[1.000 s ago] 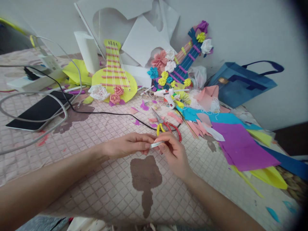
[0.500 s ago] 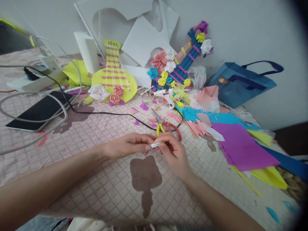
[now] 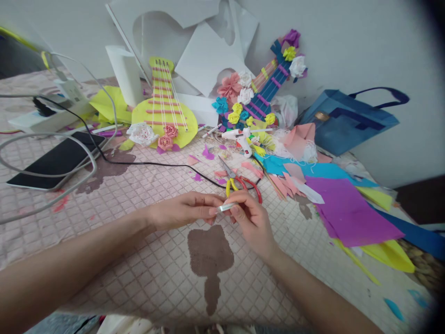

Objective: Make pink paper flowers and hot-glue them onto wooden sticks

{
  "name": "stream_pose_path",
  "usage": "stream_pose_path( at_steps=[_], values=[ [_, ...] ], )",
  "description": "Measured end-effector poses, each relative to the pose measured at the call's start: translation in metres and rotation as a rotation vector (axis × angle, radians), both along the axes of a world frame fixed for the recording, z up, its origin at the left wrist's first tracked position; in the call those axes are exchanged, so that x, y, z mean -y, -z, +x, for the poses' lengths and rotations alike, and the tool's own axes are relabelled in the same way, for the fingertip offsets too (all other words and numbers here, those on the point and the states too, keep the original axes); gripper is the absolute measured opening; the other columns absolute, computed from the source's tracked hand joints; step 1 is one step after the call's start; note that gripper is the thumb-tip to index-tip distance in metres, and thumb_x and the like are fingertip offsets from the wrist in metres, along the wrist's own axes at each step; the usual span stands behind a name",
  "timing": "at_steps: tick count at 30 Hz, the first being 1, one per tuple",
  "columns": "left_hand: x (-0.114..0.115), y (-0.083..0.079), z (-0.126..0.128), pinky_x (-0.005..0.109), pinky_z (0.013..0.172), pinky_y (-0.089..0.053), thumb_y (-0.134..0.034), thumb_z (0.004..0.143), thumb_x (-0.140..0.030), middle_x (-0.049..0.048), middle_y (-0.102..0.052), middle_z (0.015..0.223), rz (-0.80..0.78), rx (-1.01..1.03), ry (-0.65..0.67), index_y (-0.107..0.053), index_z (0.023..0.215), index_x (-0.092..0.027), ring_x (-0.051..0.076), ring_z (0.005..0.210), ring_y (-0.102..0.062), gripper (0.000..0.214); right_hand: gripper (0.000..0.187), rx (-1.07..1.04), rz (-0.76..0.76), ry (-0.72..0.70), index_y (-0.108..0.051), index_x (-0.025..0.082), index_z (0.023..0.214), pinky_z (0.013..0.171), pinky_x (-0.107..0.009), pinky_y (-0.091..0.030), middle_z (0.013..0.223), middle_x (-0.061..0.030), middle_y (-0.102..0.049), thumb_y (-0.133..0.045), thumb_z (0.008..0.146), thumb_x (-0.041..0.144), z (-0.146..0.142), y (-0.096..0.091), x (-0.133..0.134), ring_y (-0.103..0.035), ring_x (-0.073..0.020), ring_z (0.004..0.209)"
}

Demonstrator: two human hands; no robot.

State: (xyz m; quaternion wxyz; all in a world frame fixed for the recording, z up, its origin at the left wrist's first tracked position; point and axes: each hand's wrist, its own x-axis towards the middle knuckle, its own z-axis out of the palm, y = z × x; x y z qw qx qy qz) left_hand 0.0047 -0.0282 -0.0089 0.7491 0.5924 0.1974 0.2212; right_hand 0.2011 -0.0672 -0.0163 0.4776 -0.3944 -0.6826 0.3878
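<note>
A small, narrow white piece (image 3: 227, 207), like a folded or rolled strip of paper, spans the gap between my two hands. My left hand (image 3: 189, 208) pinches its left end between thumb and fingertips. At the other end, the thumb and bent forefinger of my right hand (image 3: 253, 222) close on it. Fingers cover both ends, so its full length is hidden. Just beyond my right hand lie scissors (image 3: 232, 178) with yellow and red handles, partly behind the fingers.
A yellow paper guitar (image 3: 165, 111) and a blue flowered one (image 3: 267, 99) stand at the back. A white glue gun (image 3: 243, 139) lies among paper scraps, its black cord crossing the quilted cloth. Purple sheets (image 3: 354, 213) are at right, a tablet (image 3: 57, 160) at left.
The white strip has turned slightly in my fingers and shows a different, brighter face. Both hands stay in nearly the same place, still pinching it.
</note>
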Motion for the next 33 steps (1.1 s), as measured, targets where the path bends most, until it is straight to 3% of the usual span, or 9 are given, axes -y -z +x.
stream_pose_path(
  at_steps=[7,16,22,27,33],
  values=[
    [-0.0013,0.0059,-0.0015,0.026,0.073,-0.037,-0.055,0.09,-0.03,0.0067,-0.057,0.106,-0.021,0.015,0.003,-0.067,0.102,-0.014,0.012,0.082,-0.046,0.023,0.01,0.031,0.037,0.011,-0.063,0.023,0.089,0.072,-0.03,-0.046,0.087,-0.0019,-0.058,-0.054,0.091,0.025,0.0,-0.0007,0.0014,-0.056,-0.0146,0.081],
    [0.0014,0.0039,0.002,0.026,0.073,-0.038,-0.059,0.087,-0.03,0.0047,-0.06,0.1,-0.013,0.019,-0.076,-0.069,0.094,-0.015,0.012,0.08,-0.048,0.02,0.011,0.052,0.104,-0.022,-0.063,0.024,0.09,0.076,-0.031,-0.044,0.084,-0.0008,-0.059,-0.053,0.091,0.02,0.0004,-0.0024,-0.0002,-0.056,-0.0151,0.085],
    [0.001,0.0022,0.0018,0.023,0.067,-0.036,-0.058,0.088,-0.033,0.0025,-0.061,0.091,0.009,0.001,-0.073,-0.07,0.091,-0.015,0.01,0.073,-0.046,0.021,0.01,0.014,-0.004,-0.018,-0.063,0.024,0.09,0.069,-0.029,-0.046,0.087,-0.0014,-0.058,-0.053,0.091,0.025,-0.0007,-0.0012,0.001,-0.056,-0.014,0.079],
    [-0.001,0.0011,-0.0007,0.025,0.077,-0.039,-0.059,0.087,-0.03,0.005,-0.061,0.103,0.001,-0.006,-0.003,-0.068,0.102,-0.016,0.013,0.086,-0.049,0.022,0.01,-0.008,-0.064,-0.004,-0.063,0.024,0.09,0.062,-0.028,-0.046,0.088,-0.0021,-0.058,-0.053,0.091,0.028,0.0006,0.0008,0.0012,-0.055,-0.0134,0.074],
    [-0.0026,-0.0004,-0.0014,0.029,0.083,-0.041,-0.057,0.089,-0.032,0.0063,-0.061,0.105,0.054,-0.011,0.024,-0.066,0.087,-0.014,0.016,0.093,-0.051,0.02,0.01,0.049,-0.003,-0.004,-0.064,0.024,0.089,0.065,-0.029,-0.046,0.087,-0.0017,-0.058,-0.055,0.09,0.028,0.0008,-0.0017,0.0029,-0.055,-0.0138,0.075]
  ],
)
